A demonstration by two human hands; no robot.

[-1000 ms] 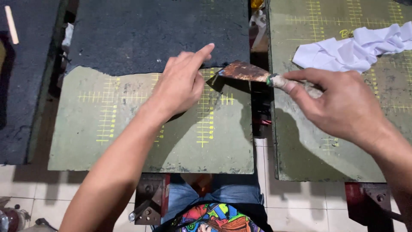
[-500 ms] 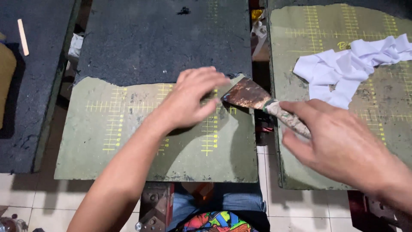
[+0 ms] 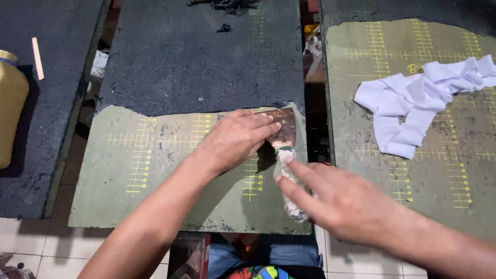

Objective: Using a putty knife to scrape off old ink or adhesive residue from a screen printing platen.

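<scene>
Nearest the camera, at the bottom edge, blue trousers (image 3: 268, 253) and a brightly patterned piece of clothing (image 3: 261, 272) show above pale floor tiles (image 3: 41, 248); just beyond them lies the near edge of the middle worktop (image 3: 155, 206), a green board marked with yellow ruled lines. The right hand (image 3: 341, 204) comes in from the lower right and lies over the paint-stained handle of a scraper (image 3: 285, 155); its grip is loose, the forefinger stretched along the handle towards the blade, the other fingers only partly curled, so it rests on the handle rather than clamping it. The scraper lies flat on the green board near its right edge, its rusty blade pointing away from the person. The left hand (image 3: 237, 138) reaches in from the lower left; its grip is spread flat, fingertips pressing down on the blade's left side and on the board beside it. Just past the blade, the green surface ends in a ragged line and a rough dark coating (image 3: 201, 62) covers the far part of the board; dark scraps (image 3: 225, 5) lie at its far end. On the right-hand worktop (image 3: 454, 181) a crumpled white cloth (image 3: 423, 101) lies well apart from the hands; on the left one stand a yellow container (image 3: 10, 108) and a pale wooden stick (image 3: 37, 58).
</scene>
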